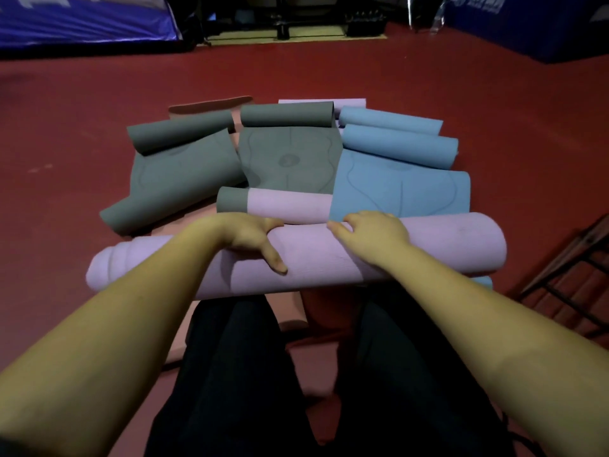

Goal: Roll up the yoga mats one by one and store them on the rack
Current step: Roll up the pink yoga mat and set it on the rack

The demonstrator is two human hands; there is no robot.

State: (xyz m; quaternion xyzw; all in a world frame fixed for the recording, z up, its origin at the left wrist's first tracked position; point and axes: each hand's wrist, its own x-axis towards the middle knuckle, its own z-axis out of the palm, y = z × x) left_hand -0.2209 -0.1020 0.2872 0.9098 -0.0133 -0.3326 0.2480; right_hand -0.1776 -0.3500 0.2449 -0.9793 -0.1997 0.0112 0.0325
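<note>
A lilac yoga mat [313, 258] lies rolled into a thick tube across the floor just in front of my legs. My left hand [253, 235] grips the roll near its middle, fingers curled over the far side and thumb pointing down its front. My right hand [372, 232] holds the roll a little to the right, fingers bent over its top. Beyond the roll lie several half-unrolled mats: two grey mats [178, 173] [290, 159], a blue mat [395, 189], and a smaller grey-and-lilac roll [280, 204].
A dark metal rack [573, 275] stands on the red floor [66, 127] at the right edge. A pink mat [293, 311] lies under my legs. Blue padded barriers [543, 24] and dark equipment line the back of the room.
</note>
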